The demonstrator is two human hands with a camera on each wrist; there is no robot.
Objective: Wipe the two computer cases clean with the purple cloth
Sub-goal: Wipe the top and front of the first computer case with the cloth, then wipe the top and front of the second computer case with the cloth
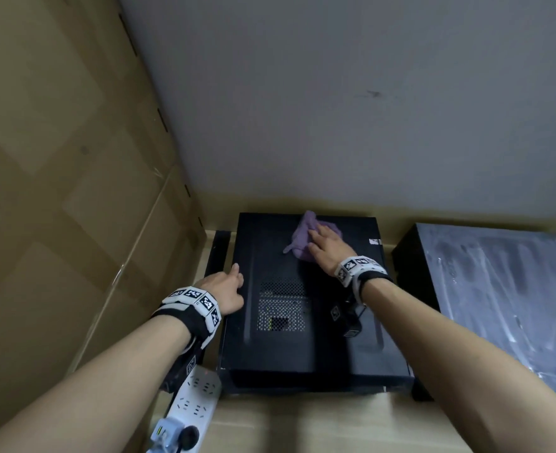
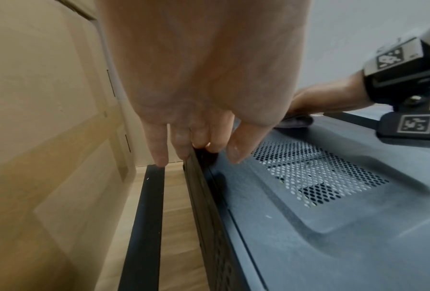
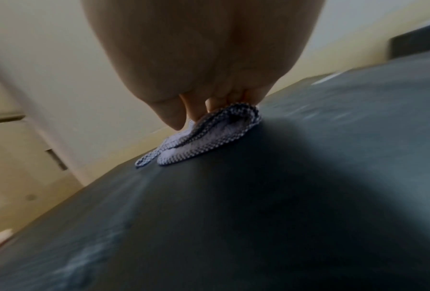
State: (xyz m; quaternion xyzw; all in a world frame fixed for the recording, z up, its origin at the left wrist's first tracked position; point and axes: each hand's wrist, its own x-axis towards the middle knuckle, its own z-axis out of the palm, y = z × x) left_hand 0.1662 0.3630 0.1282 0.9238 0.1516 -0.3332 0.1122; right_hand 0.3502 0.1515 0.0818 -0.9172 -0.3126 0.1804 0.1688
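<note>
A black computer case (image 1: 302, 348) lies flat in the middle, with a perforated vent (image 1: 281, 308) on its top panel. The crumpled purple cloth (image 1: 299, 237) sits near the case's far edge. My right hand (image 1: 322, 245) lies flat on the cloth, pressing it onto the panel; the right wrist view shows its fingers (image 3: 196, 112) on the folded cloth (image 3: 204, 141). My left hand (image 1: 229, 282) rests on the case's left edge, fingers (image 2: 159, 149) hanging over the side and thumb on top. A second, dust-streaked case (image 1: 498, 289) lies to the right.
A large cardboard box (image 1: 57, 223) stands close on the left. A narrow black panel (image 1: 219, 253) lies between it and the case. A white power strip (image 1: 195, 403) with a plug lies at the near left. A grey wall (image 1: 335, 93) is right behind the cases.
</note>
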